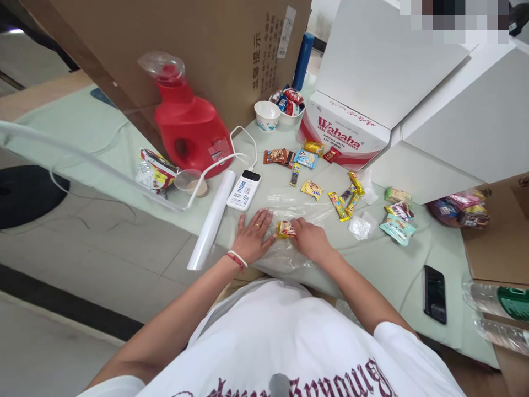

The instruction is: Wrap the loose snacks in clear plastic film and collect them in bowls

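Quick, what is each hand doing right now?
Left hand: open, lying flat on the clear plastic bag.
Right hand: fingers closed on a yellow and red candy at the bag.

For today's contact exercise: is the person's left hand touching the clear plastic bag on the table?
Touching. The head view shows the left hand lying flat with its fingers spread on the edge of the clear bag, pressing it to the table, no gap between them.

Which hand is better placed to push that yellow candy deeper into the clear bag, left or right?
Right, probably. The right hand already has its fingertips on the yellow candy inside the clear bag. The left hand lies flat on the bag's edge, pinning it to the table.
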